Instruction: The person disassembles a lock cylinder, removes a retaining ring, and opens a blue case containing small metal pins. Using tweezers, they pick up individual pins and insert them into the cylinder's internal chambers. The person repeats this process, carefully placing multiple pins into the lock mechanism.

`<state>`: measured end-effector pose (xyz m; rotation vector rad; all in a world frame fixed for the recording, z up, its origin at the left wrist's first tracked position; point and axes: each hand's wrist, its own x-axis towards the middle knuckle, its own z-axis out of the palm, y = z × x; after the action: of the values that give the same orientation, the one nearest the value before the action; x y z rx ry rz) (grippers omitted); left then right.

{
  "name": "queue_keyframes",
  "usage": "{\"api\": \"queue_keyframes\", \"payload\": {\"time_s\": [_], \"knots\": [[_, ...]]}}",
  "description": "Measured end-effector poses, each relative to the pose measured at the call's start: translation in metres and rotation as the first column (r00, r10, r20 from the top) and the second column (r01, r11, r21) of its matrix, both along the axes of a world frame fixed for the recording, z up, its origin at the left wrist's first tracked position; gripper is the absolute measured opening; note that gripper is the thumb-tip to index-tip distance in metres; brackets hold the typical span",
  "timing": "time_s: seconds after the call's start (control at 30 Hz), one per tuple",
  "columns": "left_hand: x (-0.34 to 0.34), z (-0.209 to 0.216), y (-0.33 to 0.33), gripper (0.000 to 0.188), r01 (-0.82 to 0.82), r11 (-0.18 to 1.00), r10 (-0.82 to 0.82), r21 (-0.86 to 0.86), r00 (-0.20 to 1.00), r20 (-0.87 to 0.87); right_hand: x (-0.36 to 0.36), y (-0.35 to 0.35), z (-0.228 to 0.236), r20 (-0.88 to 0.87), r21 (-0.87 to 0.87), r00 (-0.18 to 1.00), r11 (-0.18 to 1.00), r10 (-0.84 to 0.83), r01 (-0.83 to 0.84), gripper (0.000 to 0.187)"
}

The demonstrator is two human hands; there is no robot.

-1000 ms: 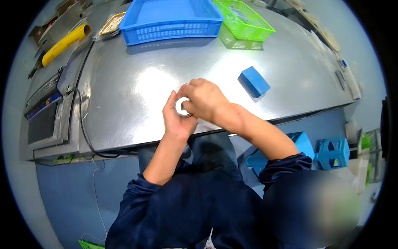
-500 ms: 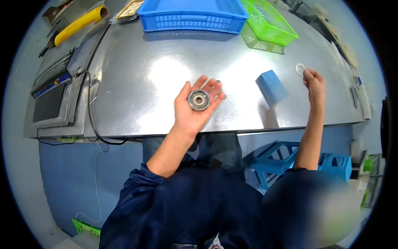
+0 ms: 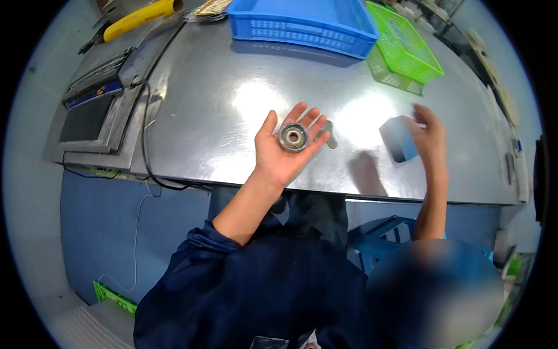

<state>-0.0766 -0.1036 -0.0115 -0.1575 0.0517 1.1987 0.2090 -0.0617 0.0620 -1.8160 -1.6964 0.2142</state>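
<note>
My left hand [image 3: 279,152] is palm up with its fingers spread. A round metal bearing [image 3: 293,137], with a small hole in its middle, rests on the palm at the base of the fingers. On the table just right of those fingertips lies a small flat grey piece [image 3: 332,137], partly covered by them. My right hand [image 3: 429,136] is over the right edge of a blue block [image 3: 400,142] on the table. Its fingers are bent towards the thumb and slightly blurred. Whatever they may hold is hidden; the clear ring does not show.
A blue crate [image 3: 302,29] and a green basket [image 3: 410,46] stand along the back of the metal table [image 3: 197,110]. At the left are a flat dark device [image 3: 90,119], a black cable [image 3: 145,134] and a yellow tube [image 3: 139,22]. A blue stool [image 3: 378,241] sits below the right side.
My right hand has moved left to the blue block, and the clear ring it pinched is out of sight. The bearing stays on my left palm. The whole view has shifted slightly.
</note>
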Motion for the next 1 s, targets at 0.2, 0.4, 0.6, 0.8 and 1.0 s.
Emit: {"api": "queue_keyframes", "payload": {"time_s": [0.2, 0.4, 0.6, 0.8, 1.0], "knots": [[-0.023, 0.003, -0.004, 0.067, -0.063, 0.997, 0.067, 0.035, 0.989, -0.129, -0.172, -0.027, 0.005, 0.063, -0.063, 0.714, 0.717, 0.698, -0.695, 0.070], [-0.057, -0.004, -0.004, 0.063, -0.094, 0.994, 0.098, 0.059, 0.992, -0.074, -0.227, -0.012, -0.021, -0.018, -0.074, 0.647, 0.644, 0.762, -0.761, 0.070], [-0.113, -0.007, -0.012, 0.071, -0.162, 0.986, 0.165, 0.034, 0.981, -0.098, -0.281, -0.016, -0.014, -0.139, -0.114, 0.697, 0.688, 0.704, -0.717, 0.067], [-0.227, 0.006, -0.053, 0.037, -0.249, 0.792, 0.537, 0.557, -0.150, -0.830, -0.276, 0.019, -0.044, -0.094, -0.122, 0.793, 0.784, 0.601, -0.609, 0.068], [-0.377, 0.014, 0.010, 0.017, 0.079, 0.649, -0.113, 0.757, -0.974, 0.198, -0.284, 0.036, -0.061, -0.010, -0.183, 0.810, 0.796, 0.586, -0.578, 0.067]]}}
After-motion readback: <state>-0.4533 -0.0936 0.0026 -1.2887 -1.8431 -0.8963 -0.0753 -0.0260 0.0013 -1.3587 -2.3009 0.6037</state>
